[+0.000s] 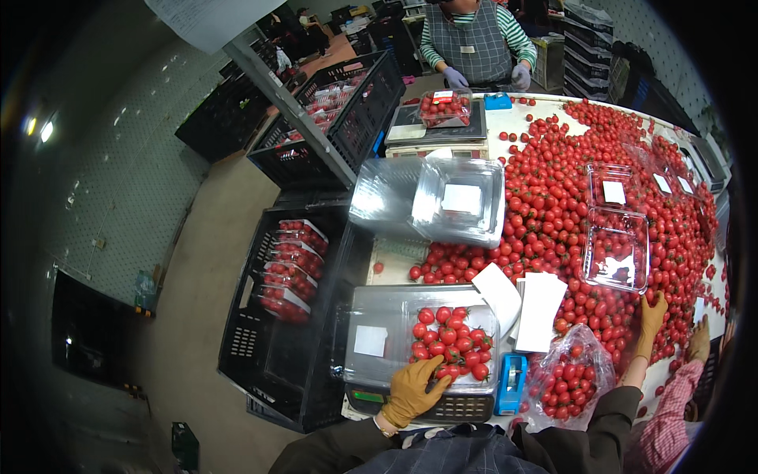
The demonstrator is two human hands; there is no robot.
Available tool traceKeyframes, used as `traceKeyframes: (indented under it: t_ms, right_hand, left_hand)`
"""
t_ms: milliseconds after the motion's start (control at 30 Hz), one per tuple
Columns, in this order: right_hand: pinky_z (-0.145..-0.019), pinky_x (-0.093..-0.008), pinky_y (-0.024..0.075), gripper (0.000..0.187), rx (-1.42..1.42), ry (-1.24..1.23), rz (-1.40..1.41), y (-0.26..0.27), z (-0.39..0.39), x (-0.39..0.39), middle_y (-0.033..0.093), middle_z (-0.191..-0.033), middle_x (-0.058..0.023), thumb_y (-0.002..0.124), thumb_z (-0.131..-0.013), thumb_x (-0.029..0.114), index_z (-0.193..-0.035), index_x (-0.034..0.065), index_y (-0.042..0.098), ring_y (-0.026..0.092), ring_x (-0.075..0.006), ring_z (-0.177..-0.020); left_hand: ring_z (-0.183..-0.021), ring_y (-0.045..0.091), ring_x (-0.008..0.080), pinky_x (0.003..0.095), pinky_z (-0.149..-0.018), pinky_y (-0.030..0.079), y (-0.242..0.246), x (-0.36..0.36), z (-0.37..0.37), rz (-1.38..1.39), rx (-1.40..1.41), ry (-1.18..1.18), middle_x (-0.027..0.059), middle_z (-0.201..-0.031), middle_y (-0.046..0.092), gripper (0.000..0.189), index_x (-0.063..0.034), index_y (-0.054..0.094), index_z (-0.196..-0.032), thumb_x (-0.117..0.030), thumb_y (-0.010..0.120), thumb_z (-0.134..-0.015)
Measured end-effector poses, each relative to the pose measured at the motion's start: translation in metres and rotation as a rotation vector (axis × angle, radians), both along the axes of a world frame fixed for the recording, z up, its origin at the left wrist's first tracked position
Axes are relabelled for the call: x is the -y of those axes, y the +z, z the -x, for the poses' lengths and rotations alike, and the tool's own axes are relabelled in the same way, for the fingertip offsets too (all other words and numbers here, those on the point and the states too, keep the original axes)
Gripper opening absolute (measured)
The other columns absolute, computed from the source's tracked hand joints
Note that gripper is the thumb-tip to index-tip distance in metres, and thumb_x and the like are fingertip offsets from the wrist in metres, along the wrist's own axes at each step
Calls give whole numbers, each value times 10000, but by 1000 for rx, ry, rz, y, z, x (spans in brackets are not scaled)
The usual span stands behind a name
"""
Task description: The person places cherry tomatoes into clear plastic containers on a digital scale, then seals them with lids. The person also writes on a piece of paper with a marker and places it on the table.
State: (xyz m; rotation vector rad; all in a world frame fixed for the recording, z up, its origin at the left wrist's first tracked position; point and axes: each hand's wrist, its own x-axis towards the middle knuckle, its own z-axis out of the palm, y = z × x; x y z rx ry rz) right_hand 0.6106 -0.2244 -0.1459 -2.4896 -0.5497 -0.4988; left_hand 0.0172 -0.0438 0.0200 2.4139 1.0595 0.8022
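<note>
My left hand [416, 391], in a tan glove, rests at the front edge of an open clear plastic clamshell [408, 320]. Its thumb and forefinger are around a cherry tomato [446, 372]. More red cherry tomatoes fill the clamshell's right half, while a white label marks its lid. Beneath it stands a digital scale [465, 407] with a lit green display. My right hand [653, 317], gloved alike, reaches into the loose tomato pile [556, 207], beside the corner of an empty open clamshell [617, 249]. Whether its fingers hold anything is hidden.
White paper strips [542, 311], a blue tape dispenser [510, 385] and a plastic bag of tomatoes [568, 379] lie between my arms. Stacked clamshells [459, 201] stand behind the scale. A black crate [296, 367] holds filled packs. Co-workers stand opposite [474, 47] and at right [672, 403].
</note>
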Motion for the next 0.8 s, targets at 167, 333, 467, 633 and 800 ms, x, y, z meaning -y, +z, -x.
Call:
traceKeyframes:
  t_ms: [167, 333, 467, 633, 800]
  right_hand:
    - [-896, -372, 430, 543, -514, 134, -182, -1, -14, 16, 541, -1163, -187, 668, -786, 318, -1201, -2, 524, 525, -307, -1064]
    - [-917, -326, 407, 494, -392, 111, -144, -16, -21, 18, 550, -1162, -159, 674, -804, 252, -1200, -8, 531, 516, -247, -1080]
    - [-916, -317, 418, 477, -504, 146, -399, -3, -3, 12, 557, -1154, -144, 724, -755, 159, -1153, -43, 555, 526, -227, -1067]
    - [-915, -302, 421, 401, -167, 97, -209, 31, 58, -10, 556, -1149, -114, 703, -772, 129, -1112, -32, 565, 532, -215, -1051]
    - [-761, -227, 470, 406, -464, 98, -794, 62, 80, -22, 575, -1108, -58, 627, -868, 164, -1221, -4, 516, 548, -125, -952]
  left_hand:
    - [-591, 579, 234, 334, -539, 456, 4, -2, -2, 3, -29, 1, 93, -788, 629, 347, -56, 642, -1030, -239, 724, -747]
    - [-600, 580, 218, 320, -541, 461, 5, -1, -3, 20, -64, 0, 70, -789, 628, 359, -59, 642, -1034, -242, 729, -737]
    - [-642, 603, 247, 328, -556, 476, 4, -1, -2, 51, -70, 1, 69, -802, 633, 365, -62, 638, -1044, -250, 716, -742]
    - [-555, 564, 190, 293, -521, 453, 1, -2, -2, -30, -47, -2, 57, -768, 623, 356, -64, 645, -1029, -222, 741, -725]
    - [-559, 562, 192, 299, -516, 452, -1, -2, -1, -20, -28, -9, 61, -768, 621, 353, -63, 641, -1036, -220, 736, -733]
